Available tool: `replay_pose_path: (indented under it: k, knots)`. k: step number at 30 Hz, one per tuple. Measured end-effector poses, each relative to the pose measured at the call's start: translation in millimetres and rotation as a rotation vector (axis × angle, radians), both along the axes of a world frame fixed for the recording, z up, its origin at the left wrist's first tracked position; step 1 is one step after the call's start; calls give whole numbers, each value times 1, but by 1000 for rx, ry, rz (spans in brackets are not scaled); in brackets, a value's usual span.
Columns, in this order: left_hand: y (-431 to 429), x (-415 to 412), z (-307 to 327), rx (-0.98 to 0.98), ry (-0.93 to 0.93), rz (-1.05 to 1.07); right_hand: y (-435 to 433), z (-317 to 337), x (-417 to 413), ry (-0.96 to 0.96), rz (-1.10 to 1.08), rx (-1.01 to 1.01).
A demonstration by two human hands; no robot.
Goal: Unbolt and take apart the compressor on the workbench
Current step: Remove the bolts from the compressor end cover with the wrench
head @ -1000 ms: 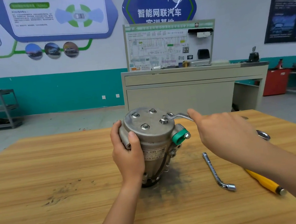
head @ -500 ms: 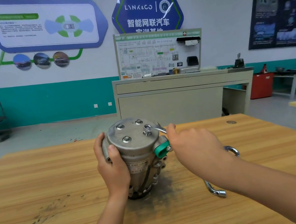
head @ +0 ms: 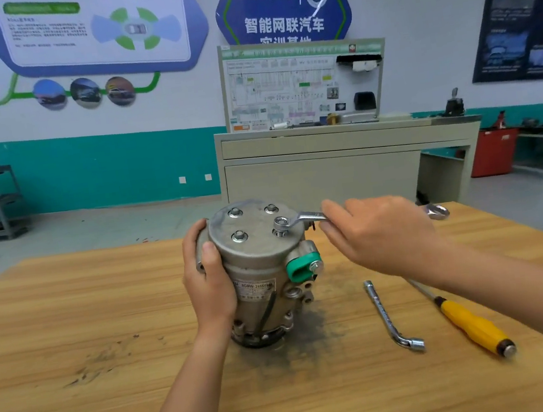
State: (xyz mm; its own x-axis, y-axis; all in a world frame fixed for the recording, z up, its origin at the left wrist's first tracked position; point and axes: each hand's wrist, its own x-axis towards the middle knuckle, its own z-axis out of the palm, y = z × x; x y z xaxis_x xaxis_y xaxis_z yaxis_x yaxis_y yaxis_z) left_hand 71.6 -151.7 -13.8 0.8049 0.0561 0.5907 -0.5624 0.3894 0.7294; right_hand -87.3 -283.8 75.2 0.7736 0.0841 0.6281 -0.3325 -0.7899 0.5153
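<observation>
A silver compressor (head: 259, 259) stands upright on the wooden workbench (head: 73, 335), its round end cover facing up with several bolts in it. My left hand (head: 208, 280) grips its left side, thumb on the front. My right hand (head: 379, 236) holds a ring spanner (head: 301, 218) whose ring end sits on the right front bolt (head: 279, 226). That bolt stands raised above the cover. The spanner's far end (head: 436, 211) sticks out past my hand. A green cap (head: 300, 267) sits on the compressor's right side port.
An L-shaped socket wrench (head: 390, 316) and a yellow-handled screwdriver (head: 474, 326) lie on the bench to the right of the compressor. Dark grime stains the wood around the base. A grey cabinet (head: 327, 170) with a display board stands behind the bench.
My right hand has swung the spanner handle away from me and to the right around the bolt. The left hand keeps its grip. The camera view has shifted.
</observation>
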Motion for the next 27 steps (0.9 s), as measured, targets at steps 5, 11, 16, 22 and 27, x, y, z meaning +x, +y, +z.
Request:
replay_pose_path:
  k: [5,11,16,22,27]
  knots:
    - [-1,5,6,59,-11,-60,-29,14,53,67,-47,-5]
    - [-1,6,9,88,-28,-106,-13,36,102,172,244,-50]
    - [4,6,8,61,22,-123,2,38,53,-377,393,616]
    - [4,-3,10,79,-1,-99,17,4,-4,69,-6,362]
    - [-3,-2,9,70,6,-59,13,-2,-10,140,-160,310]
